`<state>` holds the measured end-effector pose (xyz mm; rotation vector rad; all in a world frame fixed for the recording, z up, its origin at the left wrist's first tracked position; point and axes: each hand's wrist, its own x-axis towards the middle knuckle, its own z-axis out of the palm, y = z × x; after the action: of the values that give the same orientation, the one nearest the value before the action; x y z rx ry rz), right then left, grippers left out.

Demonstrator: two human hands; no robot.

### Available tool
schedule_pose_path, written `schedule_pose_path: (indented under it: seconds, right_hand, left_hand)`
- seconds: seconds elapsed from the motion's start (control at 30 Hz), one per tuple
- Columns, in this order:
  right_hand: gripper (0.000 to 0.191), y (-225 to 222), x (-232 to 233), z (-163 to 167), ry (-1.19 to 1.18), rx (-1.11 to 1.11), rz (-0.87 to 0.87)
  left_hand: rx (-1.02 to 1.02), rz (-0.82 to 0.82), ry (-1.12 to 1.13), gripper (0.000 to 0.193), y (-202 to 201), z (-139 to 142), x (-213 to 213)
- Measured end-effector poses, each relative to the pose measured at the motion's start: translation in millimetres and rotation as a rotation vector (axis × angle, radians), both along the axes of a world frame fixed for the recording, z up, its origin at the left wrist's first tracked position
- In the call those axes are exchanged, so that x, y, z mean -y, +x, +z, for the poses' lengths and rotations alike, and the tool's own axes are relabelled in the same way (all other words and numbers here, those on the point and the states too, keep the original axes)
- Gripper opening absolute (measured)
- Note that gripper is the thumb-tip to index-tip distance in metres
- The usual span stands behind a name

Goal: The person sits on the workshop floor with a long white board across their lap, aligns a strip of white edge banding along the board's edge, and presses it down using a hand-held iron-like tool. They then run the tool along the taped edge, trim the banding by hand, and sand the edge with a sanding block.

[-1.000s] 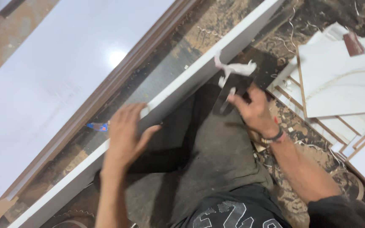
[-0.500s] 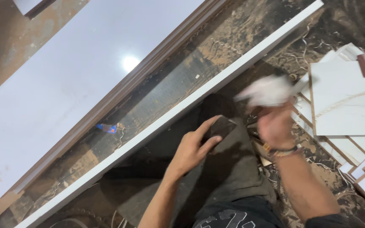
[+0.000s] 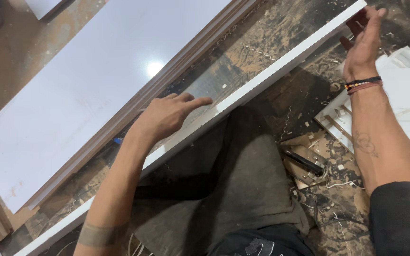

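2 hands are in view. The left hand (image 3: 169,116) lies palm down, fingers extended and loosely spread, on the upper edge of 1 narrow white strip (image 3: 262,80); it grips nothing. The right hand (image 3: 364,40) is raised off the floor, open with fingers together, and holds nothing; it hovers just beside the far end of the strip. 2 bracelets (image 3: 362,84) circle the right wrist.

The strip stands on edge on the floor (image 3: 257,33), which is littered with sawdust and shavings. Its long axis runs diagonally, from lower left to upper right of the view, with the far end pointing to the upper right corner.

1 large white panel (image 3: 86,90) lies parallel to the strip, on its far side and well apart from it, with a band of bare floor between them.

1 dark hand tool (image 3: 304,162) lies on the floor beside the person's grey-clad leg (image 3: 243,175). Pale marbled boards (image 3: 409,104) are stacked at the right; their count cannot be determined.
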<state>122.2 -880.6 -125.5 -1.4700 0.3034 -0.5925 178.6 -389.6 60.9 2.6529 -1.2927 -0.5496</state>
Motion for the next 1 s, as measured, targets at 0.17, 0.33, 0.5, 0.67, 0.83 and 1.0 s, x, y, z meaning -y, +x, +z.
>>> schedule_pose_path:
  seconds: [0.17,0.33,0.5,0.67,0.83,1.0]
  right_hand:
    - [0.080,3.4,-1.5,-3.2,-0.062,0.087,0.081]
    - [0.078,13.0,2.4,-22.8,-0.050,-0.027,-0.023]
    - [0.085,20.2,3.7,-36.1,-0.027,-0.029,-0.087]
    - [0.088,22.6,7.1,-42.9,-0.071,-0.081,-0.105]
    - [0.086,24.7,11.8,-54.7,-0.017,-0.072,-0.130]
    - [0.079,27.4,13.3,-56.6,-0.010,-0.058,-0.127]
  left_hand:
    - [-0.021,-0.050,0.030,0.054,6.2,-13.9,1.4]
    - [-0.009,-0.086,0.096,0.035,2.0,-3.5,14.2]
    - [0.056,-0.102,0.196,0.036,-1.8,2.3,36.7]
    - [0.114,-0.111,0.152,0.038,0.0,1.8,57.7]
    - [0.213,-0.171,0.086,0.030,2.8,-3.6,86.4]
    - [0.383,-0.236,-0.126,0.020,31.8,-38.5,173.7]
